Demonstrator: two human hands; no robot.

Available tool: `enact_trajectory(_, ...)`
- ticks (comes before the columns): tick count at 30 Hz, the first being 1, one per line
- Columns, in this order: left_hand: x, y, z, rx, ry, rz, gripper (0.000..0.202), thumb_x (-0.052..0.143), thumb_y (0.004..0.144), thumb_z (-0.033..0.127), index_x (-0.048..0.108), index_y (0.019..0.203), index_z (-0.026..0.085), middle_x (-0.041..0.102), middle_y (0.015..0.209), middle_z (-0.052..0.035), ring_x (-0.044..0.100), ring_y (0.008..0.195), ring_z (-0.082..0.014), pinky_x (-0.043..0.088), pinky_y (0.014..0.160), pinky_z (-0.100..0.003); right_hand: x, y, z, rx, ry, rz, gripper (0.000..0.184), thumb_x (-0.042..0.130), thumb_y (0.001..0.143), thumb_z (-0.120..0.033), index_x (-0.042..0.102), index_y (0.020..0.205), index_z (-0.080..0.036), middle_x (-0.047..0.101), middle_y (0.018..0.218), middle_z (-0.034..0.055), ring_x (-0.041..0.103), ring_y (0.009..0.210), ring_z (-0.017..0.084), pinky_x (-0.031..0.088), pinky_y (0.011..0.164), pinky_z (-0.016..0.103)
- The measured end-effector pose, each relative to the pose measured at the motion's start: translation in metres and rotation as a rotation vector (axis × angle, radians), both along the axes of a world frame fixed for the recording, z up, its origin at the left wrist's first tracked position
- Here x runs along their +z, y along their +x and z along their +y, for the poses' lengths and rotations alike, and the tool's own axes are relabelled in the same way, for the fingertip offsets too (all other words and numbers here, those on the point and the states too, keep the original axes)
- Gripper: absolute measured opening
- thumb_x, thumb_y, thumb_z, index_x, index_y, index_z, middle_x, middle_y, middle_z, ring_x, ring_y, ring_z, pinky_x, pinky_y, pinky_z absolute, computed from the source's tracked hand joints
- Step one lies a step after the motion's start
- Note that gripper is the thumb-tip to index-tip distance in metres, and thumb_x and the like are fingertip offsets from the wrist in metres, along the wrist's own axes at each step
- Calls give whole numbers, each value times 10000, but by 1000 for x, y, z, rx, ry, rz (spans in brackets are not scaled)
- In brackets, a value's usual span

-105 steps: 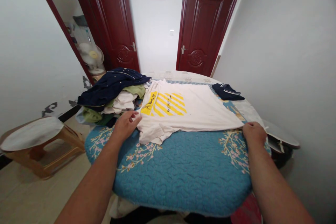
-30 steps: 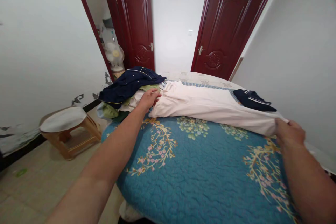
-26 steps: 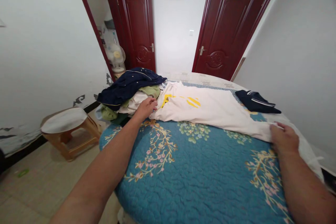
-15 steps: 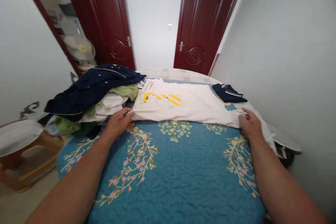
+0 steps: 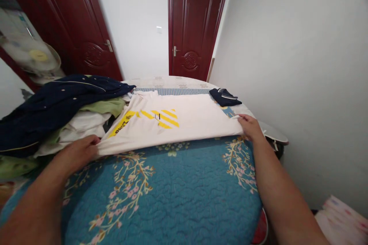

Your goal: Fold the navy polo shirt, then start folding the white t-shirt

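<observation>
A white T-shirt with yellow stripes lies folded lengthwise across a blue floral quilt. My left hand is closed on the shirt's near-left corner, fingers pinching the cloth. At the shirt's right end my right hand grips the other corner, thumb and fingers pressed on the fabric. The shirt is stretched flat between the two hands.
A heap of clothes, navy, green and white, lies at the left of the quilt. A folded navy garment sits at the far right. Two dark red doors stand behind, and a white wall runs close on the right.
The shirt, open flat with my hands at its near edge 3.5 s ago, has been folded over. My hands pulled it nearer and straighter as the view swung right.
</observation>
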State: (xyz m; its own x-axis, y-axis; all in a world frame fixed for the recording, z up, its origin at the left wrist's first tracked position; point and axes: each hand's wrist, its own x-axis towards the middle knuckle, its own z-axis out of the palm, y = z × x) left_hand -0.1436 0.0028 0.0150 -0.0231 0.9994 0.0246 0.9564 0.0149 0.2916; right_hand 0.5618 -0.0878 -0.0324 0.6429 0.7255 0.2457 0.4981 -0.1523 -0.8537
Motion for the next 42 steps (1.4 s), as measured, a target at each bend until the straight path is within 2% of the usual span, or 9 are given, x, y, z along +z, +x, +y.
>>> enact_trajectory(3, -6, -12, -1, -64, -189, 49, 179, 598, 655, 393, 657, 778, 278, 773, 806, -35, 667, 823, -307, 449, 709, -345, 0, -4, -3, 24, -119, -144, 474, 619, 806, -384, 793, 1191, -167, 789, 998, 65, 678, 869, 231, 528, 789, 323)
enact_trajectory(9, 4, 4, -16, -64, -223, 118, 372, 555, 825, 570, 726, 937, 258, 778, 937, -80, 682, 847, -291, 463, 750, -348, 7, -15, -6, 57, -323, -271, 405, 648, 813, -337, 808, 1146, -173, 792, 992, 90, 700, 913, 258, 529, 841, 336)
enact_trajectory(14, 20, 18, -25, -159, -135, -12, 569, 520, 823, 719, 755, 995, 231, 779, 1059, -100, 704, 940, -310, 496, 776, -339, 1, -9, -6, 87, -253, -346, 470, 594, 859, -362, 785, 1240, -162, 782, 1118, 112, 698, 1009, 277, 517, 916, 364)
enact_trajectory(19, 26, 36, -12, -213, -57, -57, 551, 652, 769, 669, 755, 1102, 243, 793, 1024, -112, 720, 902, -314, 492, 775, -341, -13, 1, -1, 40, -163, -337, 508, 584, 880, -393, 759, 1307, -181, 772, 1147, 122, 686, 996, 280, 508, 903, 382)
enact_trajectory(27, 7, 98, 20, -195, -24, -186, 263, 699, 790, 456, 660, 705, 211, 711, 734, -71, 641, 741, -239, 441, 680, -306, -14, -5, -2, 43, -113, -290, 492, 628, 830, -407, 790, 1236, -179, 778, 1007, 96, 678, 896, 259, 509, 825, 357)
enact_trajectory(30, 5, 97, 18, -210, 147, -348, 263, 551, 909, 427, 661, 846, 196, 682, 793, -32, 612, 770, -203, 445, 692, -284, -7, -14, 2, -62, 89, -280, 499, 592, 860, -432, 783, 1239, -170, 782, 1043, 96, 682, 934, 258, 525, 879, 364)
enact_trajectory(33, 4, 86, 23, -22, 400, -461, 352, 436, 999, 482, 631, 1093, 204, 668, 882, -22, 602, 786, -201, 455, 686, -280, -2, -25, 16, -186, 224, -329, 520, 512, 919, -433, 749, 1299, -168, 774, 1147, 108, 684, 1016, 263, 519, 974, 394)
enact_trajectory(35, 0, 78, 31, 86, 449, -401, 345, 420, 1009, 460, 608, 1145, 205, 671, 917, -38, 610, 799, -214, 461, 703, -292, -2, -31, 27, -201, 165, -366, 515, 485, 936, -422, 744, 1306, -174, 768, 1186, 118, 681, 1068, 275, 508, 1017, 410)
enact_trajectory(42, -21, 71, 42, 43, 166, -229, 410, 464, 982, 462, 604, 1233, 170, 724, 1014, -91, 669, 898, -248, 476, 759, -312, -2, -31, 37, -118, -249, -392, 614, 514, 934, -428, 615, 1479, -164, 746, 1236, 161, 674, 1138, 327, 490, 1059, 445)
